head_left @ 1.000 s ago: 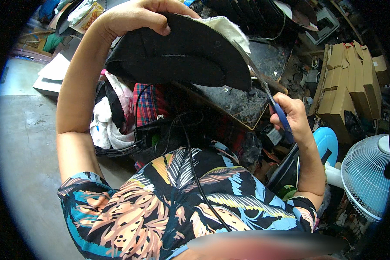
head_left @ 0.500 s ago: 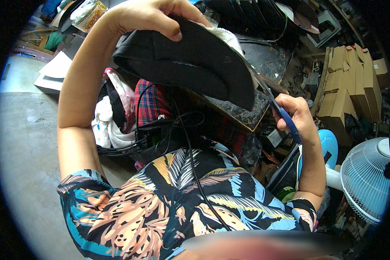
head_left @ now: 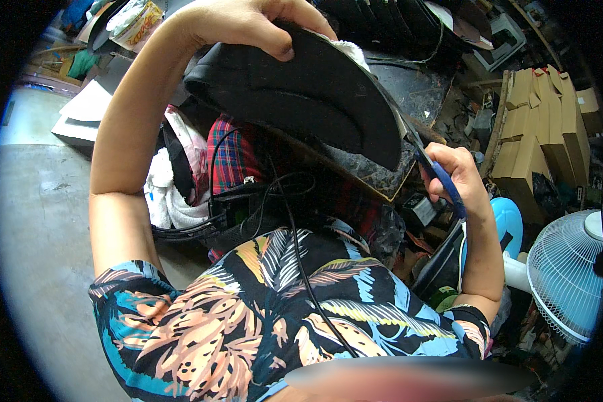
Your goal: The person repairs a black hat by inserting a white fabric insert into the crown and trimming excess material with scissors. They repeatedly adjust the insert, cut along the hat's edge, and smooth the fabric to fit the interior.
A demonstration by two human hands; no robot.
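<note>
My left hand (head_left: 248,27) grips a large black moulded piece (head_left: 295,97) from above, thumb on its near face and fingers over the far side. The piece is curved, with a raised ridge, and white material (head_left: 352,52) shows along its far edge. In my right hand (head_left: 461,173) is a pair of scissors with blue handles (head_left: 447,189). Their blades lie along the right-hand rim of the black piece; how wide they are apart is hard to see.
Beneath the piece stands a dark worktop (head_left: 409,87). A black cable (head_left: 291,214) hangs before my body. To the right are cardboard pieces (head_left: 546,127) and a white fan (head_left: 566,275). A plaid cloth (head_left: 228,157) and white cloth (head_left: 174,197) lie to the left.
The black piece and my left hand have shifted slightly to the right, and the piece has turned a little. My right hand with the scissors stays in nearly the same place.
</note>
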